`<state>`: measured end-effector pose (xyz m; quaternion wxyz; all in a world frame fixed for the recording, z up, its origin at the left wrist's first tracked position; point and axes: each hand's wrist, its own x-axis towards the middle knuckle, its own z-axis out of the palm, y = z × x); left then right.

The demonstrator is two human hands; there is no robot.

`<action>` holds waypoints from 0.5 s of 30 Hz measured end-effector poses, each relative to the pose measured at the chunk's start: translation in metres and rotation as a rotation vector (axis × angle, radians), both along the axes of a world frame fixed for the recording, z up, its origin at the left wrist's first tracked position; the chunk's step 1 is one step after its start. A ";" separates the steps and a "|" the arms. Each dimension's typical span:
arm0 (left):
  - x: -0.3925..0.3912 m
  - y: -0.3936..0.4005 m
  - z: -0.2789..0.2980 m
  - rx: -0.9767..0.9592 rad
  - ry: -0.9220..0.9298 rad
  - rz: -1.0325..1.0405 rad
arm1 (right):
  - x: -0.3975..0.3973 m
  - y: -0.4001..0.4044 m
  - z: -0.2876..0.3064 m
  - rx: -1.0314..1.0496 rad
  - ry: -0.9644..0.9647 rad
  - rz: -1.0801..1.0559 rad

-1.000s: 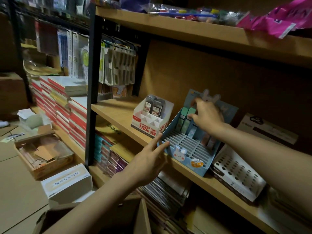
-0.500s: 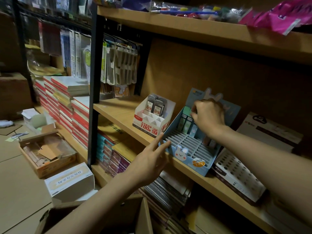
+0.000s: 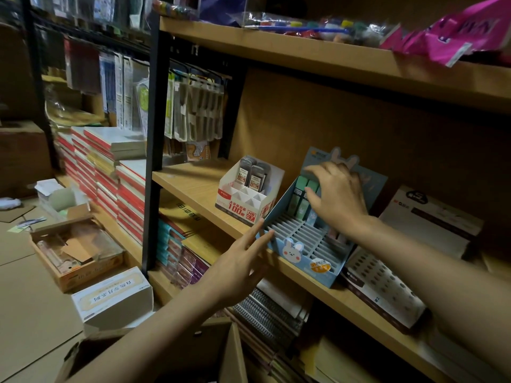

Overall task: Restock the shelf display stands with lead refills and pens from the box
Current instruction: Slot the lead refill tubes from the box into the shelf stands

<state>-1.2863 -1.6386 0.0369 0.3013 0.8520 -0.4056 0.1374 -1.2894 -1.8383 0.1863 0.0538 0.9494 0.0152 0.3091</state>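
The white lead-refill stand [image 3: 247, 201] reads "100" in red, with "HB 0.7" beside it.

refill stand [image 3: 250, 199] left of bunny stand [image 3: 301, 250]; both on shelf [image 3: 193, 186]

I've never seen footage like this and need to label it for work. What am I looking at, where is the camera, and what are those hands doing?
There is no machine here. The camera sits on a person's head, looking forward and down, so the two arms reaching in are their own. They face a wooden shelf. On it stands a blue display stand with a rabbit printed on it; most of its slots are vacant. The left hand rests with straight fingers against the stand's front corner. The right hand reaches into the back rows, fingers on the green lead refills; whether it grips one is unclear. Beside it is a white stand holding dark refill cases. A cardboard box sits open below.
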 end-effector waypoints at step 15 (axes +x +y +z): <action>-0.132 0.129 -0.150 0.005 0.923 0.728 | -0.102 0.147 -0.274 0.662 0.997 0.291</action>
